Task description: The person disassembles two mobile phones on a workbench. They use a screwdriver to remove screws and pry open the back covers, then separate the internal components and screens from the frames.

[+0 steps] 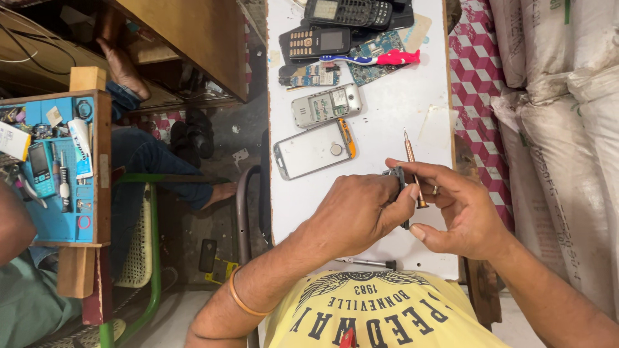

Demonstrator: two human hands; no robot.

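My left hand (pixel 358 212) grips a small dark phone part (pixel 397 177) over the near end of the white table (pixel 412 103). My right hand (pixel 461 209) holds a copper-coloured screwdriver (pixel 412 164) upright, its lower end against the part. Beyond my hands lie an open silver phone body (pixel 325 105) and a phone back cover with an orange edge (pixel 314 149), a small round cell resting on it.
At the table's far end lie two dark keypad phones (pixel 319 42), circuit boards (pixel 380 55) and a toothbrush (pixel 371 59). A second screwdriver (pixel 367 262) rests near my chest. Left, another person sits by a blue tool tray (pixel 61 161). White sacks (pixel 567 129) stand right.
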